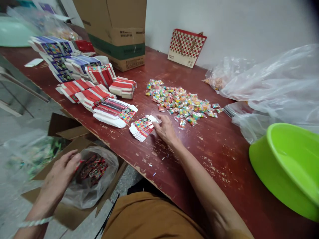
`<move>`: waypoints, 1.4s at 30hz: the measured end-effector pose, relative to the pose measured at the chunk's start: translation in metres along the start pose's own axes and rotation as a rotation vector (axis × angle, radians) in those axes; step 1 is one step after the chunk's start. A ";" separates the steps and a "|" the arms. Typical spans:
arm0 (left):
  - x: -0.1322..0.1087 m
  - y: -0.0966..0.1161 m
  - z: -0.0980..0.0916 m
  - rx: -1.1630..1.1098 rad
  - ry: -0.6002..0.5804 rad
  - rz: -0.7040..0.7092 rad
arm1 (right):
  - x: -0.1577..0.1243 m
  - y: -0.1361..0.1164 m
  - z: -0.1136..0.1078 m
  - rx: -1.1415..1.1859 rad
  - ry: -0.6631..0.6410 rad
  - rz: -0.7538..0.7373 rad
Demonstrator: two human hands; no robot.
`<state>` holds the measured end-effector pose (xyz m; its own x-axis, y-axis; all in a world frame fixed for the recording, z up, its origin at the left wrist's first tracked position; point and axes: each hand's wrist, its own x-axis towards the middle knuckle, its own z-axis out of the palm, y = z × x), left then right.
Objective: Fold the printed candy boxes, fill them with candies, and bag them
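Note:
My right hand (164,128) rests on the worn red table (211,149), fingertips pinching the edge of a small stack of flat printed cartons (142,127). Just beyond it lies a spread of several small colourful wrapped candies (180,101). My left hand (65,167) reaches down below the table edge into a clear plastic bag (92,181) holding filled red packets, which sits in an open cardboard box (67,212) on the floor. Its fingers are curled on something small and red at the bag's mouth.
More flat carton stacks, red (123,88), blue (53,46) and dark-printed (116,113), fan across the table's left. A big cardboard box (117,31) and a checked paper bag (186,47) stand at the back. Clear plastic bags (274,86) and a green basin (289,166) are on the right.

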<state>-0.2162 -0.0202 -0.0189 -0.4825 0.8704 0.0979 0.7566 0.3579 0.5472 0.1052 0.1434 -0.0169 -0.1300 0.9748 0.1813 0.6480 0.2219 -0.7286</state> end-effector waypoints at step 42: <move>-0.025 0.188 0.077 -1.288 -1.124 -0.382 | -0.083 0.015 -0.045 0.920 0.024 0.196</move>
<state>-0.0278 0.0511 0.0170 0.3999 0.7987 -0.4495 -0.3870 0.5917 0.7072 0.1592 0.0647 -0.0128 -0.0592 0.9982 0.0066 -0.1924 -0.0050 -0.9813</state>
